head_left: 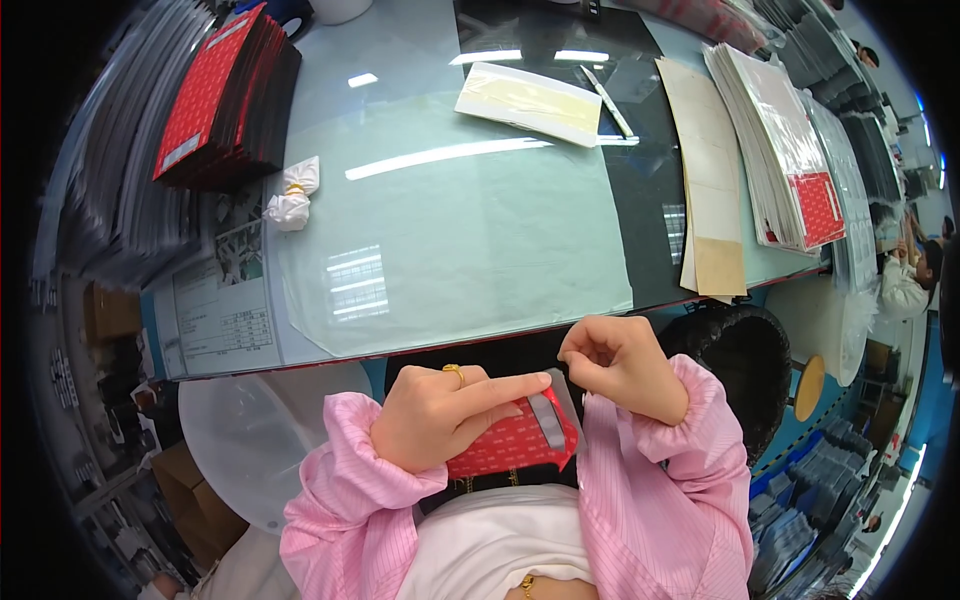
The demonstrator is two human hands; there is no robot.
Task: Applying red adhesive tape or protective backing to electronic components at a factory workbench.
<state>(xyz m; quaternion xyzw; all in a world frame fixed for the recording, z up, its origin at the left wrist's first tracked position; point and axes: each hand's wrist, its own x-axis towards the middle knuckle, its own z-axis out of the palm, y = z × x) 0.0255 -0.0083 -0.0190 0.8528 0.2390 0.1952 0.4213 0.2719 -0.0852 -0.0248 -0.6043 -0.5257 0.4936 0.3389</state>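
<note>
In my lap, below the table's front edge, lies a red sheet with small white print and a grey strip along its right side. My left hand, wearing a gold ring, is closed on this red sheet, its index finger stretched along the upper edge to the corner. Just right of that corner hovers my right hand, its fingers curled with thumb and index pinched together. Whether anything small sits in that pinch cannot be made out.
A stack of red-faced pieces stands at the far left beside grey sheets. On the glass-topped table are a white crumpled bundle, a pale yellow pad, a pen, and cardboard. Bins flank my lap.
</note>
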